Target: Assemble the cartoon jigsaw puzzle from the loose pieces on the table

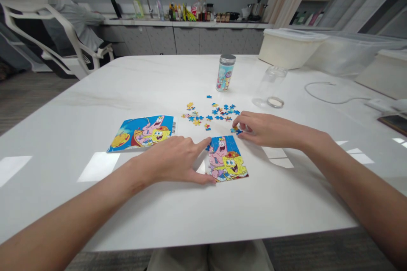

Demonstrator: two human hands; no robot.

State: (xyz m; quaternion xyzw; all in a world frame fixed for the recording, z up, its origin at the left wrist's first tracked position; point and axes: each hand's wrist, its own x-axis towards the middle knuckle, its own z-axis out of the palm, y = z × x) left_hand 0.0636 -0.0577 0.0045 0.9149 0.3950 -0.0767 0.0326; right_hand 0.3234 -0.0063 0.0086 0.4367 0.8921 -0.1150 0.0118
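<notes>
A partly assembled jigsaw puzzle (227, 159) with cartoon figures lies on the white table before me. My left hand (178, 159) touches its left edge, with forefinger and thumb stretched apart. Just above its upper right corner, my right hand (262, 129) has its fingers bent down around a jigsaw piece (235, 130), blue and yellow. Behind the puzzle, several loose jigsaw pieces (219, 117) are scattered, mostly blue, some yellow. Left of the puzzle rests a picture card (143, 132) with the same figures, its near edge partly covered by my left hand.
A printed jar (224, 74) with a metal lid stands at the back. Right of it are a clear jar (270, 82) and a round lid (275, 102). Storage boxes (291, 48) and a white cable (330, 100) occupy the right. A person (76, 21) sits at far left.
</notes>
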